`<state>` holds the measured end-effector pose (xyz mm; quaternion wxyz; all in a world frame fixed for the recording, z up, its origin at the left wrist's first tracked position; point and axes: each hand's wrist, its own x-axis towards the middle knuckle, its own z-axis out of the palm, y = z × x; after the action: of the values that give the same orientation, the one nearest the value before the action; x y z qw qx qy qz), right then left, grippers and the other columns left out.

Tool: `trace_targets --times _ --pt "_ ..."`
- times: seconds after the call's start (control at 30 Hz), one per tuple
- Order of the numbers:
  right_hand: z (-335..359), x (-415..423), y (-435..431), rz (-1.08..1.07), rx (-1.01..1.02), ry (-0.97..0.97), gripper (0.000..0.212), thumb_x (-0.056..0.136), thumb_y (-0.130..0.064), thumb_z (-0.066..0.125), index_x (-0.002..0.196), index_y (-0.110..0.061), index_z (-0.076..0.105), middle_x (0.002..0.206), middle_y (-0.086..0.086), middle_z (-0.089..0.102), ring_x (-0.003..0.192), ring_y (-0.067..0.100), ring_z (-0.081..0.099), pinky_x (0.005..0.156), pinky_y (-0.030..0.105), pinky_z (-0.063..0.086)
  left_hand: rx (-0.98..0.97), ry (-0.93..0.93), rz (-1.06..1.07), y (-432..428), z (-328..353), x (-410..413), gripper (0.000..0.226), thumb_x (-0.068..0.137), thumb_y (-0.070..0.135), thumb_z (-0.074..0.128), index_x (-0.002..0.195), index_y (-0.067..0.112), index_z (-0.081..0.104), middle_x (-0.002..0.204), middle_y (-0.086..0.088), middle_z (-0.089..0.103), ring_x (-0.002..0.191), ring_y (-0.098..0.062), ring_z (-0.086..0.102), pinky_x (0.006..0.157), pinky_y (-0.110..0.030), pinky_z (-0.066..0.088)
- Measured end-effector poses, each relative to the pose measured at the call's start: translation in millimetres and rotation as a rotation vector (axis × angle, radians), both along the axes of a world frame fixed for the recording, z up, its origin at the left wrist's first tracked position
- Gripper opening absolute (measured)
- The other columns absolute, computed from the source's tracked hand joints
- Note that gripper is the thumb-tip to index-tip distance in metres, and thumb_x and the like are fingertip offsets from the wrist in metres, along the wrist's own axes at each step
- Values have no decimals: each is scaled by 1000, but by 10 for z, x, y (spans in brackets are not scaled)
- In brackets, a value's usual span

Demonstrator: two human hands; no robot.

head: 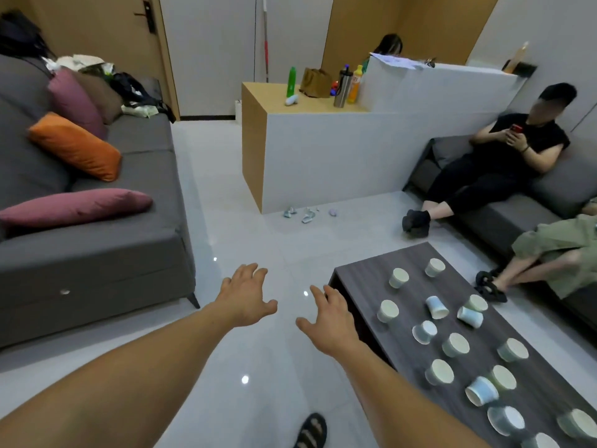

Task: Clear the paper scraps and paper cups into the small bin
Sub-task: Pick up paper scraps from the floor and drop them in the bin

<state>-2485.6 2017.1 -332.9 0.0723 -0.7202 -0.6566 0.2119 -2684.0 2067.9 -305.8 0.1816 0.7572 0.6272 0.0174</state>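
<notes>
- Start with the paper cups [439,371] nearest to you, at 4 o'clock on the dark bench [361,287]. Stacking them would likely save trips. Several lie on their side and may roll.
- Your left hand [247,294] and right hand [329,321] hover above the floor at 12 o'clock. The fingers [245,270] are spread apart and hold nothing.
- Farther at 12 o'clock, paper scraps [308,216] lie on the floor beside the white counter [323,163].
- The small bin is not in view, so find it first.

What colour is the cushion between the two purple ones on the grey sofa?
Orange; the rectangular fabric cushion shows best in the head view.
</notes>
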Motion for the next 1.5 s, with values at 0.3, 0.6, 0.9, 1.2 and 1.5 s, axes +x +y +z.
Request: trace_targets --times 0.3,0.6,0.9,1.2,1.5 --pt "15 657 2158 59 -10 36 81 90 -55 52 155 -29 11 162 1 4 149 22 -2 118 45 17 1 33 69 2018 44 512 82 85 56 54 150 20 19 159 -3 14 146 -23 10 116 -45 17" --pt "1 912 4122 79 -33 -15 79 91 -54 52 155 -28 12 162 2 5 149 22 0 116 45 20 -33 -4 106 3882 -53 700 82 85 56 54 150 20 19 159 -2 15 146 -22 10 116 -44 17" --pt "-161 841 6004 10 -102 -62 78 92 -52 53 155 -27 13 162 1 6 149 22 2 115 44 22 -81 -51 32 6084 -167 655 81 85 53 55 149 18 21 157 -6 19 145 -25 14 115 -44 23" --pt "-314 1021 7627 21 -135 -56 78 91 -51 54 154 -28 15 162 1 8 148 21 3 113 42 24 -135 -36 -7 7664 -290 960 82 85 52 54 150 18 20 157 -5 19 145 -24 13 115 -44 23" --pt "-730 1564 9313 193 -206 -48 77 91 -47 56 154 -26 18 161 2 11 147 22 8 114 42 27 -266 7 157 8983 -753 1421 83 86 53 54 151 18 17 158 -6 16 146 -25 11 116 -44 22"
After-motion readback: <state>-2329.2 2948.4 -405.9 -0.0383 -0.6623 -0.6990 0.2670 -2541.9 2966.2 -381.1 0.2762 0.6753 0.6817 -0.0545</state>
